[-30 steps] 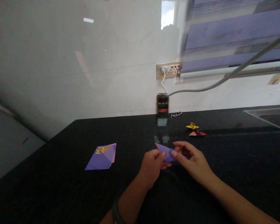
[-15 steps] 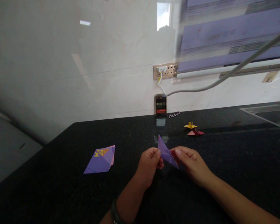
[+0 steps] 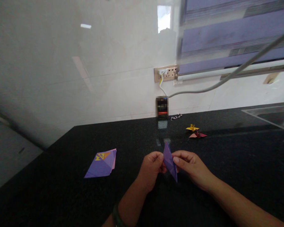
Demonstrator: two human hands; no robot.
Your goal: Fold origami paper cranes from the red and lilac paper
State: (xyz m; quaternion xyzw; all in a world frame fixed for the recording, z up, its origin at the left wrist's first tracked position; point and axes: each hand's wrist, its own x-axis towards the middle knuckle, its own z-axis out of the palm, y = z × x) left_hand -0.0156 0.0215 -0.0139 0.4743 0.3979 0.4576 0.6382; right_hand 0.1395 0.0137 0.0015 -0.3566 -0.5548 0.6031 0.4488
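A folded piece of purple origami paper (image 3: 169, 161) is held above the dark counter, a narrow diamond with one point up and away and the other down towards me. My left hand (image 3: 151, 165) pinches its left edge between thumb and fingers. On the opposite edge, my right hand (image 3: 191, 167) grips it with the thumb on the near face. Some fingertips are hidden behind the paper. To the left lies a small stack of purple and pink paper (image 3: 101, 164) with a yellow and orange pattern on top.
Farther back on the black counter (image 3: 132, 135) sit a yellow paper crane (image 3: 192, 128) and a red and pink one (image 3: 198, 135). A dark box-like device (image 3: 162, 107) stands against the wall, beside a beaded string (image 3: 176, 117). A sink (image 3: 274, 115) is at right.
The purple paper has turned from a slanted triangle with its reddish inside showing to a narrow, more upright diamond. My right thumb has moved left onto its purple face.
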